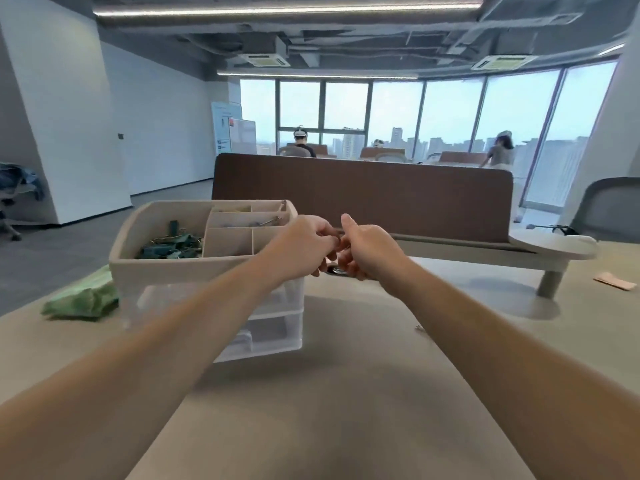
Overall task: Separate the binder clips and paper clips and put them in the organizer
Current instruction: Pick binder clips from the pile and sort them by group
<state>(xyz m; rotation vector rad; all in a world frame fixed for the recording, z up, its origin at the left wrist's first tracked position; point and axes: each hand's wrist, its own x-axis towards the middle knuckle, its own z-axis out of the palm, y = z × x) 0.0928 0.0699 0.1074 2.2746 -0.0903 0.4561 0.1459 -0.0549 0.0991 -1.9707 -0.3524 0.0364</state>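
Meeting in mid-air over the far part of the desk, the left hand (304, 244) and the right hand (367, 251) have their fingers curled inward so that the fingertips of both come together. The right thumb sticks up. Whether they pinch a clip between them cannot be told, as the spot is too small and blurred. Just below the hands a small dark round fitting (336, 271) sits in the pale beige tabletop (346, 393). Just left of the left hand stands the beige plastic organizer tray with dividers (173, 265), resting on top of a clear plastic drawer unit (273, 327). The dark green binder clips (173, 244) lie heaped in the tray's large left compartment, and a few silver metal paper clips (266, 222) lie in a narrower compartment toward its back. A crumpled green cloth or bag (83, 299) lies on the tabletop left of the drawers. A tiny glinting piece (419, 328) lies alone on the tabletop near the right forearm. Behind the hands a long brown fabric divider panel (363, 192) runs across the desk.
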